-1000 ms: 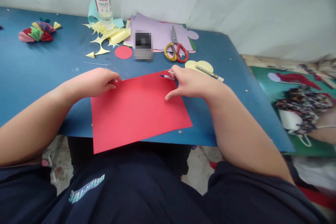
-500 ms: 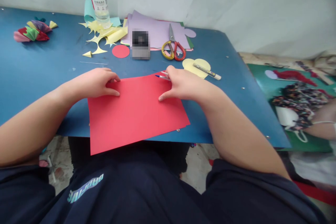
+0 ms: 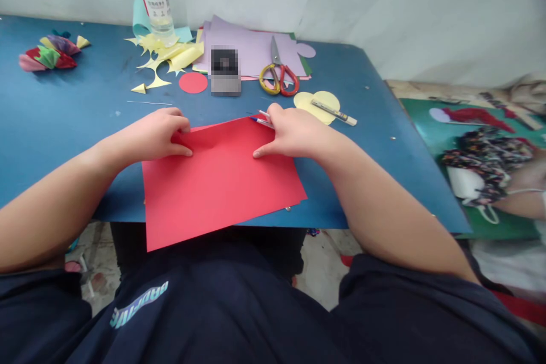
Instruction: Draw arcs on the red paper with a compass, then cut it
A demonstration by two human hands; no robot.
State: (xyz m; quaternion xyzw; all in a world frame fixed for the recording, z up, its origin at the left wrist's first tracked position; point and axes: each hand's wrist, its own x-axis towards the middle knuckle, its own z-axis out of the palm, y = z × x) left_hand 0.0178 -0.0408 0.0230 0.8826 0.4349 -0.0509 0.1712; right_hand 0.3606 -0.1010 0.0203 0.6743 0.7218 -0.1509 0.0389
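Both hands are on the red sheet now! It lies at the near edge of the counter [image 3: 102, 96], its near-left corner jutting out past that edge, and another red layer peeks from beneath at the right. The left hand [image 3: 160, 133] has the red sheet [image 3: 222, 182] pinched by its far side, thumb flat on top, fingers curled behind. Over to the right hand [image 3: 294, 131]: it's clasping a blue-tipped pen [image 3: 262, 123], with its thumb down on the red sheet. A second slim shaft pokes out alongside, too small to make out.

Just beyond the right hand, yellow circles [image 3: 325, 98] lie with a slim marker-like stick [image 3: 335, 112] across them. Up towards the far edge, scissors [image 3: 279, 62] rest on lilac sheets [image 3: 251, 45], a pixelated block [image 3: 225, 71] beside them, then a red circle [image 3: 193, 83]. Further left, a bottle [image 3: 158, 8] stands near that far edge, among yellow scraps [image 3: 183, 58].
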